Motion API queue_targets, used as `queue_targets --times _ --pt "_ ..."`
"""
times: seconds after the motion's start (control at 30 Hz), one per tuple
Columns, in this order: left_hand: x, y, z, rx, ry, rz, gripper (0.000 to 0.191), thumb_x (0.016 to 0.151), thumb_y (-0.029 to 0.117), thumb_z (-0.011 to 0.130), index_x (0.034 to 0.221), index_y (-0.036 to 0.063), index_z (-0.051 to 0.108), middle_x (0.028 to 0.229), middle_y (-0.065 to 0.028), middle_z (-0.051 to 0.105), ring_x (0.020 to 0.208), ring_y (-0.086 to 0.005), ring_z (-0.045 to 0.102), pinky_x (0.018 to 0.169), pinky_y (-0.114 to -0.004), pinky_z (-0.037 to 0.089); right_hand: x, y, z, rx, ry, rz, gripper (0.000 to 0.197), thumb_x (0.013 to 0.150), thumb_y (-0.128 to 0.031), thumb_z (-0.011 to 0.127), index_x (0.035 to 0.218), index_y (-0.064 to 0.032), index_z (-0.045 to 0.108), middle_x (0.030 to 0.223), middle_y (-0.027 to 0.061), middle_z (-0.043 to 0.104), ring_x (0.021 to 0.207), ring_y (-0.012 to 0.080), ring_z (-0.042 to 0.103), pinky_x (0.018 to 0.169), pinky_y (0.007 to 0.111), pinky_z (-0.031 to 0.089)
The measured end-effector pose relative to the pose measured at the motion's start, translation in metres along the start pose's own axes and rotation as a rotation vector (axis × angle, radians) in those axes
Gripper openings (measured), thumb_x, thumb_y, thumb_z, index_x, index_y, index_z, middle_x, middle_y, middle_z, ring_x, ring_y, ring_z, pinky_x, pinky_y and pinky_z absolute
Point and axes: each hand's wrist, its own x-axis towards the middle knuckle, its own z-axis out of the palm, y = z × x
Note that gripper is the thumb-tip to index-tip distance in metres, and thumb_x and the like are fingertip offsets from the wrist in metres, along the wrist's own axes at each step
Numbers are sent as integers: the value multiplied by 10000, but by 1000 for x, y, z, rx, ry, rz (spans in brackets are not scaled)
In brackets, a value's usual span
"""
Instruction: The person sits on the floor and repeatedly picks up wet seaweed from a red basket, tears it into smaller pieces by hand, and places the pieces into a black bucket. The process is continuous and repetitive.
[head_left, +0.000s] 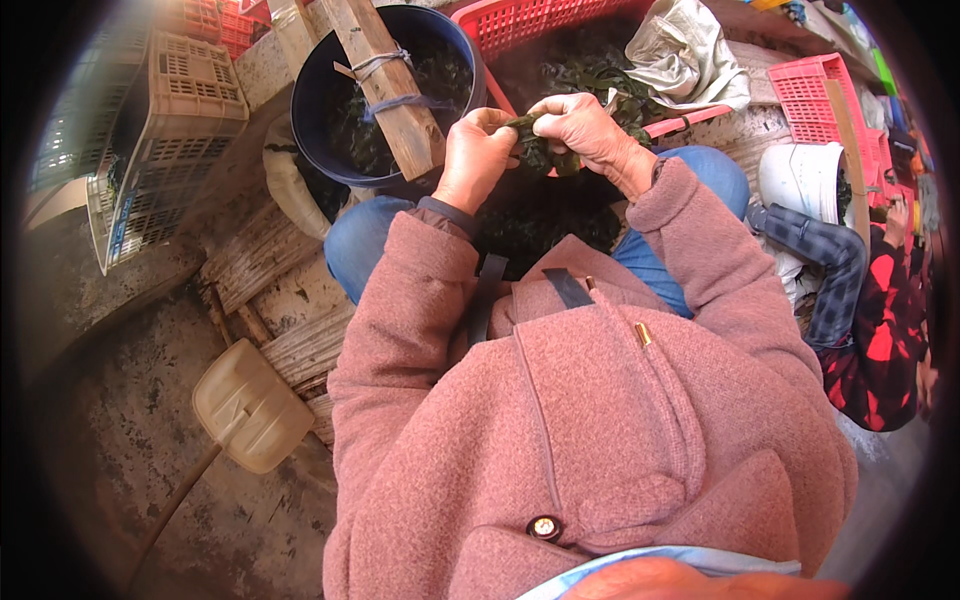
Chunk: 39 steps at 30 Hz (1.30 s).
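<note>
Between my two hands is a piece of dark green seaweed (534, 142), pinched at its upper edge and hanging in folds. My left hand (478, 154) grips it between thumb and forefinger. From the other side my right hand (589, 131) pinches it the same way. Just left of my hands stands a dark blue tub (304, 124) with seaweed inside. A wooden board (386, 97) tied with cord lies across that tub. More dark seaweed (551, 225) lies below my hands, between my knees. Beyond my right hand, a red plastic crate (525, 26) has seaweed beside it.
A whitish woven sack (686, 60) lies at the back right. Stacked beige crates (191, 105) stand at left. A plastic shovel (251, 409) rests on the floor. To the right are a white bucket (799, 180), a pink crate (806, 94) and another seated person (870, 330).
</note>
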Motion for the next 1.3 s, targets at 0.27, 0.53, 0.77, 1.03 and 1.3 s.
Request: queue_targets --times 0.27,0.53,0.77,1.03,1.3 --pt "-3 6 -12 184 -147 87 139 864 101 621 985 35 602 820 8 614 720 -65 561 628 -218 468 3 15 -4 724 -313 121 25 831 -71 582 830 -47 589 676 -44 471 506 40 355 490 203 305" --pt "-3 -7 -21 625 -117 219 196 739 139 653 886 13 617 801 -178 631 794 -288 635 725 -352 484 1 24 8 596 -180 176 53 829 -85 598 791 -60 626 630 -53 452 503 54 349 490 229 322" --pt "-6 -6 -20 364 -48 235 184 758 50 642 942 50 635 818 -111 656 735 -217 634 708 -321 502 0 20 2 555 -405 278 180 866 -136 566 689 -107 547 584 -64 356 468 47 303 448 211 250" --pt "-13 -9 -19 559 35 705 295 758 63 694 1048 98 654 955 -78 628 858 -245 628 737 -301 503 -6 12 13 629 -184 288 273 956 -319 498 778 -116 535 613 -65 364 469 46 296 437 200 261" --pt "-12 -9 -16 -83 270 433 143 903 98 602 1000 18 671 855 -27 665 747 -95 609 643 -217 479 -7 18 19 40 66 -131 453 916 -469 545 796 -37 604 553 -72 388 458 35 320 423 204 250"
